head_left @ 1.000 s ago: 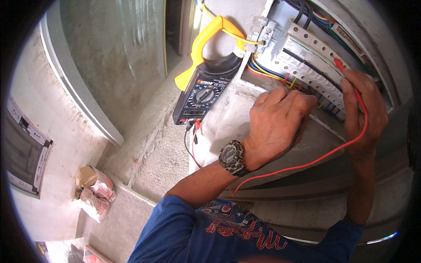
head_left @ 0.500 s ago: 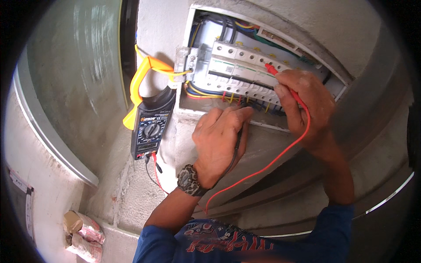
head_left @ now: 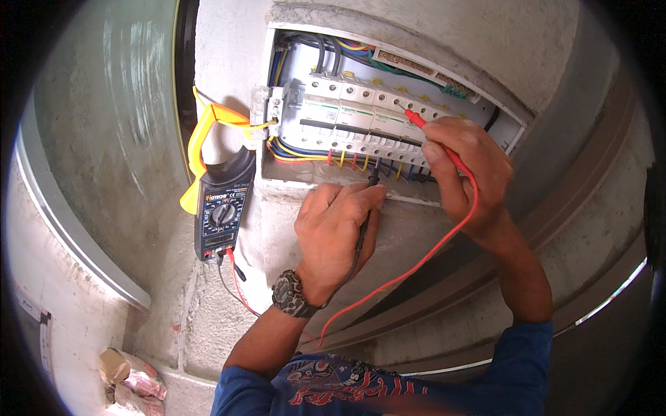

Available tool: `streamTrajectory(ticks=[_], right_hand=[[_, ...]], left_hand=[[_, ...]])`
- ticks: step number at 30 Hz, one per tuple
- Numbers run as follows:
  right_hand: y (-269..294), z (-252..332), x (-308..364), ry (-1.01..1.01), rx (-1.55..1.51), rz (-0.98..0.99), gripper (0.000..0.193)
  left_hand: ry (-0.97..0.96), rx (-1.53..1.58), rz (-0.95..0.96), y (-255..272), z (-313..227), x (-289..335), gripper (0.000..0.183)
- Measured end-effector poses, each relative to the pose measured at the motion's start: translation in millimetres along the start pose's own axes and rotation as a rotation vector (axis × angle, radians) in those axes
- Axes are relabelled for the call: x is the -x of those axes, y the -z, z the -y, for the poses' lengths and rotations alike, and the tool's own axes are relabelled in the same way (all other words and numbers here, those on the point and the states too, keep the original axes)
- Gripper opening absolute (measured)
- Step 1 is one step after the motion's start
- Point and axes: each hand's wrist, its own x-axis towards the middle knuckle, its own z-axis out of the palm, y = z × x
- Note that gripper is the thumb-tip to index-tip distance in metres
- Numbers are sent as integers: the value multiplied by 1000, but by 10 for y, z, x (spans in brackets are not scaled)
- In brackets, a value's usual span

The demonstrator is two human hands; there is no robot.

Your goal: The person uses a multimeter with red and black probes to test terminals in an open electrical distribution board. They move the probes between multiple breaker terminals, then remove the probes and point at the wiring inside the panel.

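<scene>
Red probe: over the last half second its thin bare tip has come into sight; the probe leans at the upper screw holes of the white breakers, touching or just short, I can't tell.
Black probe: more of it shows now too, pointing up at the breakers' lower edge, so I'd judge both probes are being held to the row together.
Right hand: pinches the red probe between thumb and fingers.
Left hand: curled round the black probe, knuckles up, below the box.
Meter: hangs left of the box, black plastic, round dial, with a smooth yellow hoop on top.
Red lead: soft and rubbery, sagging in a long curve.
Wires: thin coloured strands, bundled and bending under the breakers.
Wall: rough grey cement around the recessed box.
</scene>
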Motion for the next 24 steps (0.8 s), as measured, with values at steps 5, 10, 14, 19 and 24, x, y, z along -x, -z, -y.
streamTrajectory(ticks=[5, 10, 14, 19, 24], right_hand=[[-41, -22, -5, 19, 15, -26, 20], [-51, -31, -39, 9, 46, 5, 19], [-42, -12, -68, -12, 57, 23, 17], [-48, -16, -76, 8, 69, 13, 17], [-37, -31, -49, 22, 131, 51, 16]], left_hand=[[14, -30, 31, -25, -28, 4, 41], [-13, -14, -14, -73, -19, -28, 42], [-7, -16, -9, -73, -14, -36, 42], [-3, -12, -16, -79, 13, -51, 42], [-5, -66, -23, -130, 38, -54, 40]])
